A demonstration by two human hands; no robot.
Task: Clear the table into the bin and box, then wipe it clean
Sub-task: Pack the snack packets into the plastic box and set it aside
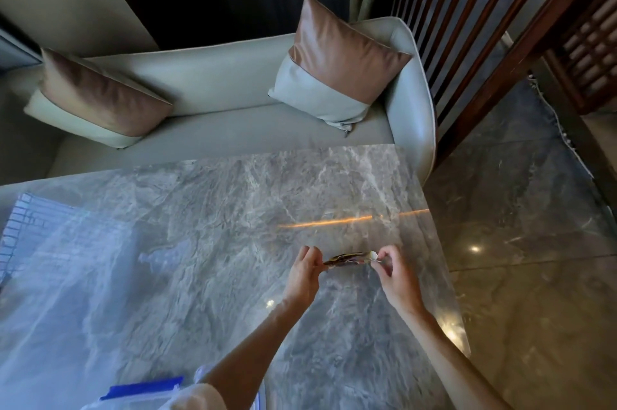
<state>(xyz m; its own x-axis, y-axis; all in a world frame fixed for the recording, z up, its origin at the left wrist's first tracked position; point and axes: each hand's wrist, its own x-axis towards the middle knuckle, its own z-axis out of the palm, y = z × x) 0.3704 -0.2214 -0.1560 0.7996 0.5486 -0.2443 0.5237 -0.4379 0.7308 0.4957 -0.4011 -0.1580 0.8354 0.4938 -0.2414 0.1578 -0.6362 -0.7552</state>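
Sofa with two cushions

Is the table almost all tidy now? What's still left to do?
Nearly. The only litter I can see is one wrapper, pinched at its ends by the left hand and right hand over the table. A box with a blue lid sits at the near edge. Still left: put the wrapper away, then wipe. No bin or cloth is in view, so wiping probably hasn't begun.

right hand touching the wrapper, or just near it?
Touching. The head view shows the right hand pinching the pale end of the wrapper between thumb and fingers.
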